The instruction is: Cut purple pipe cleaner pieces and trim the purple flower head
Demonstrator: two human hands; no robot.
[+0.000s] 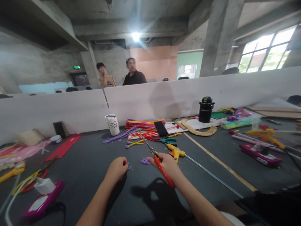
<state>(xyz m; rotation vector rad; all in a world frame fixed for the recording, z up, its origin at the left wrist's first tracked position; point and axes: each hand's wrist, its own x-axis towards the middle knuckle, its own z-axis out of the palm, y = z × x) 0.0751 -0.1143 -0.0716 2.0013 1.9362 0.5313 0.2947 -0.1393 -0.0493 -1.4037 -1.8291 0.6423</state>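
My left hand point(117, 169) is closed, low over the dark tabletop, its fingers curled in. A few purple bits point(129, 168) show beside its fingertips; what the fingers hold, if anything, is hidden. In my right hand point(168, 163) is a pair of scissors point(165, 174) with red handles, the metal blades pointing up and away to the left. Between the hands, slightly farther off, lies a small heap of purple cut pieces point(145, 161). Just beyond my right hand rests a yellow glue gun point(176, 152) with a long clear glue stick.
Behind lie colourful pipe cleaners point(143, 125), a black phone point(161, 128), teal-handled pliers point(170, 141) and a white cup point(112, 125). A black bottle point(205, 110) stands back right. Purple power strips point(44, 201) sit at both sides. Two people are beyond the white partition point(141, 100).
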